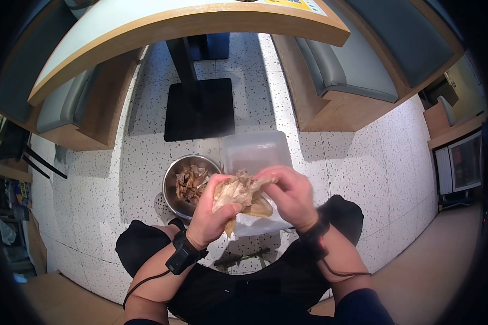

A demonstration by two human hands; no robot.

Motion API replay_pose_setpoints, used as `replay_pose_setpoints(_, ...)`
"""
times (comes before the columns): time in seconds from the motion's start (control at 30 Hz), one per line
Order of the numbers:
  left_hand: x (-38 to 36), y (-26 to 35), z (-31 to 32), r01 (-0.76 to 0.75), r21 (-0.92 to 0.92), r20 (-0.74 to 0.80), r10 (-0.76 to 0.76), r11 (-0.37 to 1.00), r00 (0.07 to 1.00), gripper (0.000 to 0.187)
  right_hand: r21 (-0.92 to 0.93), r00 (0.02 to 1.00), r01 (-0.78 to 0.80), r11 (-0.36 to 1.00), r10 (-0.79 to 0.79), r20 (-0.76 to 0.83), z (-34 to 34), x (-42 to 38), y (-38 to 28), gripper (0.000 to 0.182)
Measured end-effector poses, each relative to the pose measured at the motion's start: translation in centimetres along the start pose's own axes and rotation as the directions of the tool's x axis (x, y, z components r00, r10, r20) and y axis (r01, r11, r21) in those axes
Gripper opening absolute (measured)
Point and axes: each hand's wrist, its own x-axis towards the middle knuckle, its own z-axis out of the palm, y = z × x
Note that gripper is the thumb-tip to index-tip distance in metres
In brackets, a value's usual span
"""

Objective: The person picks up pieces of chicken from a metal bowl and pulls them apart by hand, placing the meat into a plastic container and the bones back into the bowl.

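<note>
A large piece of pale, cooked-looking meat with skin [234, 194] is held up between my two hands. My left hand [210, 214] grips its left side, with the thumb pressed on the front. My right hand [290, 195] has its fingers closed on a narrow part at the upper right of the piece. Beneath my hands stands a translucent plastic bin [255, 146], whose inside is partly hidden by the meat and my hands. To its left, a round metal bowl [171, 199] holds brown meat and bone scraps [190, 181].
A wood-edged table [195, 26] stands ahead on a post with a black base plate [199, 111]. Padded benches flank it at left [68, 105] and right [358, 67]. My knees frame the bin, on a speckled tile floor [363, 157].
</note>
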Motion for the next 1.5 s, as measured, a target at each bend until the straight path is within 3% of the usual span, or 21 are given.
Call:
replay_pose_setpoints(0.03,0.0,0.2,0.0,0.018,-0.074,-0.008,-0.018,0.997,1.0,0.053,0.0,1.0,0.002,1.0,-0.002,0.001,0.0,0.1,0.0,0.017)
replay_pose_setpoints(0.1,0.2,0.3,0.0,0.032,-0.145,-0.015,-0.035,0.989,0.999,0.054,-0.16,0.953,0.303,0.939,-0.294,0.078,-0.1,0.3,0.1,0.031)
replay_pose_setpoints(0.13,0.3,0.2,0.0,0.013,-0.258,-0.007,-0.015,0.966,1.0,0.054,-0.148,0.921,0.385,0.911,-0.37,0.121,-0.1,0.5,0.4,0.043)
replay_pose_setpoints(0.17,0.4,0.0,-0.1,-0.005,-0.368,-0.002,0.005,0.93,1.0,0.055,-0.148,0.921,0.386,0.911,-0.371,0.12,0.0,0.5,0.2,0.043)
replay_pose_setpoints(0.3,0.5,-0.3,-0.6,0.015,-0.49,0.029,-0.001,0.871,1.0,0.054,-0.138,0.898,0.432,0.891,-0.411,0.155,0.0,0.6,-0.3,0.047)
replay_pose_setpoints(0.4,0.3,-0.2,-0.2,0.05,-0.463,0.005,-0.054,0.885,0.999,0.052,-0.148,0.899,0.429,0.891,-0.404,0.169,-0.3,0.6,-0.2,0.045)
replay_pose_setpoints(0.57,0.4,-0.1,0.0,0.067,-0.223,0.067,-0.053,0.972,0.996,0.051,-0.238,0.894,0.445,0.863,-0.411,0.18,-0.8,0.4,0.0,0.041)
replay_pose_setpoints(0.63,0.2,-0.2,0.4,0.063,-0.21,0.056,-0.052,0.976,0.997,0.05,-0.284,0.862,0.507,0.814,-0.479,0.165,-0.8,0.6,0.0,0.04)
replay_pose_setpoints(0.87,0.0,-0.2,0.4,0.058,-0.052,0.058,-0.055,0.997,0.997,0.049,-0.253,0.89,0.456,0.853,-0.445,0.103,-0.6,0.4,-0.1,0.032)
replay_pose_setpoints(1.37,-0.2,-0.1,0.8,0.026,0.073,0.083,-0.032,0.997,0.996,0.047,-0.255,0.907,0.42,0.871,-0.407,0.106,-0.9,0.5,-0.5,0.026)
replay_pose_setpoints(1.5,-0.6,0.0,0.8,0.063,0.12,0.101,-0.076,0.991,0.992,0.047,-0.211,0.94,0.341,0.916,-0.328,0.096,-1.2,0.3,-0.5,0.019)
